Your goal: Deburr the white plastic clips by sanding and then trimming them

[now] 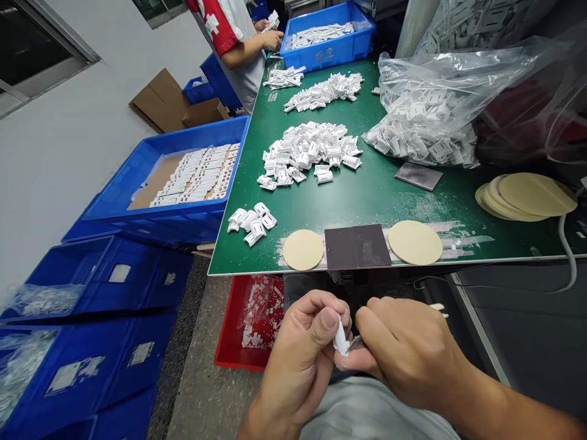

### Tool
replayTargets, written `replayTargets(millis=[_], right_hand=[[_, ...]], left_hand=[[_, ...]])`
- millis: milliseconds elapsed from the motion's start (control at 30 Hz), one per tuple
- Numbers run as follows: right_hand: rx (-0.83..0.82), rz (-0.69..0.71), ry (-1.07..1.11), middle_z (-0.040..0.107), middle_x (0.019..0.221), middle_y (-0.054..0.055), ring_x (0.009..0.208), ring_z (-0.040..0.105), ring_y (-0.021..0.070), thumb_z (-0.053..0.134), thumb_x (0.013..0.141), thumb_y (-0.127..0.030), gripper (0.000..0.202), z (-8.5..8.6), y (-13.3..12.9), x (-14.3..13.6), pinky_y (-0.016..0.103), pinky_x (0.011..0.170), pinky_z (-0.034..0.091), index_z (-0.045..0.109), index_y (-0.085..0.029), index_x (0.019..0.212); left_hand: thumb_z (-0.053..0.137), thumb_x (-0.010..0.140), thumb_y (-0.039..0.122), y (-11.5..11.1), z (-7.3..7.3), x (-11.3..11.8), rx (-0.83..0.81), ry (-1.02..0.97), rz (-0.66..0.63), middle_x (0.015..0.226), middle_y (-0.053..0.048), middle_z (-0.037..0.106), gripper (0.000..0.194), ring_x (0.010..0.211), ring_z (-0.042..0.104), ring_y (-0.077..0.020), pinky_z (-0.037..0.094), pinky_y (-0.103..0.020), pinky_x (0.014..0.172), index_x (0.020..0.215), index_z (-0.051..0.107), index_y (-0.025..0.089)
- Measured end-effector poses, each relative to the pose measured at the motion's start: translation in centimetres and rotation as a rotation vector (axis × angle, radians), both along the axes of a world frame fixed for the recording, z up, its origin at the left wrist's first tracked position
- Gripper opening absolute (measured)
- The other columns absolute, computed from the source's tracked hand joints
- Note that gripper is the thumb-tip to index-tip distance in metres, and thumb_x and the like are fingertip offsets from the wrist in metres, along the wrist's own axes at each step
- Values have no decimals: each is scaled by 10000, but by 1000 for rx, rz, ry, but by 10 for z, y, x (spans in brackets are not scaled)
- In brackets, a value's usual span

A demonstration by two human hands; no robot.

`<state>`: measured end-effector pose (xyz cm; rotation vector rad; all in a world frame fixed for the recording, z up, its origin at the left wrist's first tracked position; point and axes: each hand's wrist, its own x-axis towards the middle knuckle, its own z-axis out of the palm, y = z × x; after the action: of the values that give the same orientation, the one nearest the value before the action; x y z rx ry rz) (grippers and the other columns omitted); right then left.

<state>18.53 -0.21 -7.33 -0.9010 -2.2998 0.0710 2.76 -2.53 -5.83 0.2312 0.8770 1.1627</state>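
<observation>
Over my lap, my left hand (pixel 306 348) pinches a small white plastic part (pixel 340 340) between thumb and fingers. My right hand (pixel 408 351) is closed around a small hand tool, mostly hidden in the fist. Its pale end (pixel 438 307) sticks out behind the hand, and a shiny tip (pixel 355 343) meets the edge of the part. The exact kind of tool cannot be made out. Ahead on the green table (pixel 367 195) lie a large pile of white plastic parts (pixel 312 150) and a smaller group of the same parts (pixel 253 221).
Sanding discs (pixel 302 249) and a dark abrasive sheet (pixel 358 246) lie along the table's front edge. A clear bag of parts (pixel 426 122) stands at right. A red bin (pixel 233 330) sits below; blue crates (pixel 151 211) line the left. A co-worker (pixel 236 46) handles parts at the far end.
</observation>
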Motion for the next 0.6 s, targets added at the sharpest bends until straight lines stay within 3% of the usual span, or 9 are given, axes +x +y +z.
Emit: replayTargets(millis=[267,333,400,467,533,600], right_hand=[[7,16,40,443,529,4,509,331,169,286,1078,-433,548,-5,-6,1,368,536,199,497,-218,619],[-45,60,104,441,525,-6,499,335,160,281,1083,-418,548,-6,-10,1,362,525,207,484,-220,614],[-177,107,182,449,528,-23,476,357,136,257,1086,-440,561,-4,-13,3,339,504,233,469,-217,618],[-409,157,220,495,554,-30,474,422,110,204,1078,-510,603,-3,-16,7,294,498,292,482,-206,638],[-700,231,193,558,598,-26,525,515,106,274,1031,-627,621,-5,-16,14,238,515,365,570,-197,696],[-956,376,120,576,585,-38,536,554,113,498,935,-685,530,-18,-15,23,202,504,407,684,-209,796]], left_hand=[[865,752,336,-1,-4,3,10,-6,-9,707,10,583,229,623,500,-83,420,-195,612,769,706,173],[848,769,366,1,-6,-2,63,117,38,721,10,598,221,643,515,-93,427,-204,627,793,719,188],[819,799,376,8,-5,-13,186,441,125,762,2,644,186,697,558,-117,448,-224,674,829,739,211],[773,847,349,21,-3,-29,354,893,197,840,-16,696,128,796,609,-158,471,-263,762,861,748,224],[694,909,325,41,2,-47,524,1347,177,911,-33,723,109,881,631,-199,477,-312,835,896,740,227],[631,946,322,66,4,-65,660,1671,78,944,-42,737,140,927,637,-224,478,-346,866,917,728,227]])
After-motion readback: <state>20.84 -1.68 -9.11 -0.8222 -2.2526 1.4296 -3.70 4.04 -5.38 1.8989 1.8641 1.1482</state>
